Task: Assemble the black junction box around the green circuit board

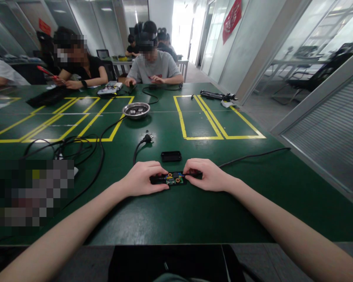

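Observation:
A small circuit board (176,178) with copper-coloured coils and blue and yellow parts sits in a black power adapter case, its top uncovered. My left hand (145,177) closes thumb and fingers on the case's left end, where a black cord enters. At the right end, my right hand (207,174) pinches the black cable (253,154), which runs on toward the right across the table. Just beyond the board lies a black rectangular case cover (171,156), hollow side up. A power plug (147,138) on a black cord rests behind my left hand.
A metal bowl (136,110) with small metal parts stands farther back on the green table (164,219). Coiled black cables (73,148) lie left, near a blurred-out object (32,194). Yellow tape (204,138) marks rectangles. A black tripod-like object (217,95) is back right. Several people sit opposite.

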The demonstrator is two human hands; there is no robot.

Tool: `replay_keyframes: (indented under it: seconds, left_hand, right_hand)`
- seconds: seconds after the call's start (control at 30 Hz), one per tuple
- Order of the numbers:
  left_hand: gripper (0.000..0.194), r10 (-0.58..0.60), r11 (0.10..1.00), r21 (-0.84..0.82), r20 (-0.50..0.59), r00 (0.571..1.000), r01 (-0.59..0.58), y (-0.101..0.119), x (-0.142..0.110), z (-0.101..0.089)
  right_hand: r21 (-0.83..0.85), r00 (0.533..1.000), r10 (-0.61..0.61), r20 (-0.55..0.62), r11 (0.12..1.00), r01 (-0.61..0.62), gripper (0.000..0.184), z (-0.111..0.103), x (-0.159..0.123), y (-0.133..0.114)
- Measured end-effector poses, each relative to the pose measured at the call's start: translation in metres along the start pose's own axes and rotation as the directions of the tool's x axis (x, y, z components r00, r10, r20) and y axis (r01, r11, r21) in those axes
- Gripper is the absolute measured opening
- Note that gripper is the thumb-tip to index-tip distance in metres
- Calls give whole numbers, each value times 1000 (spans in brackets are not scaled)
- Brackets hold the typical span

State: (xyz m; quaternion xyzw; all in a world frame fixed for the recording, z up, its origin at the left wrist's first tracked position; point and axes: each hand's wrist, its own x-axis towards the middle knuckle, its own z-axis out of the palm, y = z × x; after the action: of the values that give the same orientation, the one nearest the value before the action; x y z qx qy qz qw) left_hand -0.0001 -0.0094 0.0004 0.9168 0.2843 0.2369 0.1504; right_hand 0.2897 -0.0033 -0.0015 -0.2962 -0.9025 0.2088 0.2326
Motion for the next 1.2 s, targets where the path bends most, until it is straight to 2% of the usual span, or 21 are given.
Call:
replay_keyframes:
  seconds: [0.17,0.43,0.53,0.63,0.93,1.13,1.2]
  left_hand:
    - [29,-35,999,-10,-9,999,35,-4,-1,1]
    - [33,-54,992,110,-10,999,54,-7,4,-1]
    - [32,-57,987,149,-6,998,57,-7,4,-1]
    - [31,-69,984,163,-3,998,68,-7,5,0]
    - [29,-47,984,169,-2,999,47,-9,5,1]
    - [23,-75,978,186,-85,994,90,-10,8,4]
    - [24,-80,981,165,-130,988,101,-12,8,4]
  right_hand:
    - [-7,1000,6,-23,1000,-6,5,1,1,1]
    - [-39,995,-3,-101,999,-1,15,4,4,6]
    - [-34,998,-11,-58,999,9,9,3,4,8]
    - [-49,1000,-10,13,999,11,20,0,3,9]
    - [-159,998,-3,57,987,12,19,-3,3,10]
    - [-130,998,-15,-63,991,6,22,7,7,15]
    - [-107,993,0,-119,994,-13,30,13,9,16]
